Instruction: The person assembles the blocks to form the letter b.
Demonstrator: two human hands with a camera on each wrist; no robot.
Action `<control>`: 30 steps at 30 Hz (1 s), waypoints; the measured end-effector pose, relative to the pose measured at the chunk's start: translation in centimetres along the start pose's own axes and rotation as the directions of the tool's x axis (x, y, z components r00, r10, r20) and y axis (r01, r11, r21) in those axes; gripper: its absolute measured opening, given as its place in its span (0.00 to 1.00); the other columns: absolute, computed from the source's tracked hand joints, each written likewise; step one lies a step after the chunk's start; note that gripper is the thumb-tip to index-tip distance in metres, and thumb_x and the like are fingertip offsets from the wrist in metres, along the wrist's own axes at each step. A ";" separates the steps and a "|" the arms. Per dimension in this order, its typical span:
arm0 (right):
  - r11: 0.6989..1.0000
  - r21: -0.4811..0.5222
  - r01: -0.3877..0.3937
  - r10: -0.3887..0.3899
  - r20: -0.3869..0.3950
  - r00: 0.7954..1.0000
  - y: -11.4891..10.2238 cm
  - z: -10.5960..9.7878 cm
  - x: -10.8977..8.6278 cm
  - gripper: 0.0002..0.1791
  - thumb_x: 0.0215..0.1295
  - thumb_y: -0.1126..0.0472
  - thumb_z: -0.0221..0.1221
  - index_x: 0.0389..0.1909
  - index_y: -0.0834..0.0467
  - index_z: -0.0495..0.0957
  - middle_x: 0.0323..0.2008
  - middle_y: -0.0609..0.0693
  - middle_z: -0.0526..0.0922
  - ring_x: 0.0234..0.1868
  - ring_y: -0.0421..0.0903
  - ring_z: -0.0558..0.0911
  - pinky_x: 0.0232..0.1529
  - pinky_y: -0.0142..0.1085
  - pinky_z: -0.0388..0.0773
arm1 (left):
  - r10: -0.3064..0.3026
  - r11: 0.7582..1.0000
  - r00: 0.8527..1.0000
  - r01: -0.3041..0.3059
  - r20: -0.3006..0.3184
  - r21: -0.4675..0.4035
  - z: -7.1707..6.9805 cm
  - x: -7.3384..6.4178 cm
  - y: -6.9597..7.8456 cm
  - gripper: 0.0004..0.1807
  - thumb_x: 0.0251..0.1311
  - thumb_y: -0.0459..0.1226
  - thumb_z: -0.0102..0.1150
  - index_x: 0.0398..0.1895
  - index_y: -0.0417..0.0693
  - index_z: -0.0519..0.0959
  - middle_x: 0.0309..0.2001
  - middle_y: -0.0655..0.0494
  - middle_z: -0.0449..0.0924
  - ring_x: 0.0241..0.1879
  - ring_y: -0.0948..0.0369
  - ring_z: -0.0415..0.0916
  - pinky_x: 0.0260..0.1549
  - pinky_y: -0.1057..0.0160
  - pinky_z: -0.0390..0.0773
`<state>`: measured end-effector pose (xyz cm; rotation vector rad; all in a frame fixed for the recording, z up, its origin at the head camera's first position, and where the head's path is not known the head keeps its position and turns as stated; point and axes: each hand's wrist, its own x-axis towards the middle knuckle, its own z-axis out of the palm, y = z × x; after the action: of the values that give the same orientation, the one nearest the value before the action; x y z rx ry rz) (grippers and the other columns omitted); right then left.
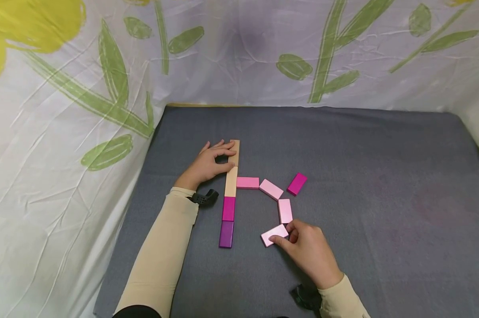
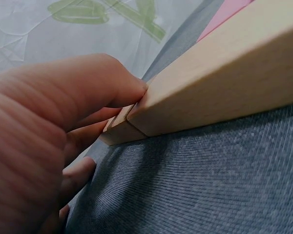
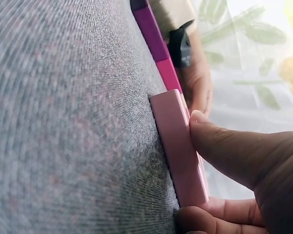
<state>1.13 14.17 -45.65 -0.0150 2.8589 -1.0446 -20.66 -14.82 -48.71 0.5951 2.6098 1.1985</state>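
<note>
On the grey cloth, two plain wooden blocks [image 1: 231,182], a magenta block [image 1: 228,208] and a purple block [image 1: 226,234] lie end to end in a straight column. My left hand [image 1: 207,164] rests at the far end of this column, thumb and fingertips touching the wooden blocks near their seam. A curve of pink blocks runs off the column's right side: one pink block [image 1: 248,183], then paler ones [image 1: 271,189] [image 1: 285,211]. At the curve's near end my right hand [image 1: 313,252] pinches a light pink block [image 1: 274,235], which lies slanted with its upper corner close to its neighbour.
A loose magenta block [image 1: 297,183] lies tilted just outside the curve. The grey cloth [image 1: 382,212] covers the table on all sides of the blocks. White sheeting [image 1: 243,57] with painted leaves hangs behind and to the left.
</note>
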 end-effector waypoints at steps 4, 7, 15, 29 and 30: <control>1.000 0.000 0.002 -0.002 0.001 1.000 0.0 0.0 0.1 0.18 0.52 0.54 0.81 0.29 0.57 0.81 0.18 0.43 0.73 0.19 0.38 0.68 0.19 0.32 0.63 | 0.000 1.000 1.000 0.000 -0.002 -0.001 -0.1 0.1 -0.1 0.26 0.66 0.44 0.69 0.66 0.46 0.82 0.79 0.58 0.66 0.83 0.55 0.52 0.82 0.53 0.28; 1.000 -0.003 0.009 -0.009 -0.004 1.000 0.0 0.0 0.1 0.18 0.52 0.54 0.81 0.29 0.57 0.81 0.18 0.42 0.73 0.19 0.38 0.68 0.19 0.32 0.64 | 0.000 1.000 1.000 0.000 -0.004 0.001 -0.1 0.1 0.0 0.26 0.66 0.43 0.69 0.66 0.46 0.82 0.79 0.58 0.66 0.83 0.55 0.52 0.82 0.53 0.28; 0.999 0.007 0.032 -0.031 -0.032 0.999 0.1 -0.1 0.2 0.18 0.55 0.51 0.79 0.29 0.57 0.82 0.17 0.41 0.73 0.19 0.38 0.69 0.21 0.31 0.67 | 0.001 1.000 1.000 -0.001 -0.006 0.003 -0.4 0.0 0.3 0.26 0.67 0.43 0.69 0.66 0.45 0.82 0.79 0.57 0.66 0.83 0.54 0.52 0.82 0.52 0.28; 0.999 -0.040 0.031 -0.034 -0.085 0.996 0.9 -3.1 1.9 0.12 0.64 0.53 0.73 0.29 0.56 0.84 0.18 0.43 0.77 0.20 0.40 0.71 0.20 0.33 0.69 | -0.005 1.000 1.000 0.004 0.011 0.011 -0.2 0.0 0.1 0.26 0.68 0.44 0.68 0.67 0.47 0.82 0.79 0.59 0.65 0.83 0.56 0.51 0.82 0.53 0.28; 0.998 -0.042 0.039 -0.042 -0.093 0.995 1.0 -3.4 2.2 0.12 0.65 0.53 0.73 0.29 0.56 0.85 0.18 0.43 0.77 0.20 0.41 0.72 0.20 0.33 0.69 | -0.005 1.000 1.000 0.004 0.012 0.010 -0.2 -0.1 0.1 0.26 0.68 0.43 0.68 0.67 0.47 0.82 0.79 0.59 0.66 0.83 0.56 0.51 0.82 0.53 0.28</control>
<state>-1.34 17.03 -43.93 -0.0280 2.9752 -1.0219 -20.65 -14.93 -48.55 0.5961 2.6078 1.1772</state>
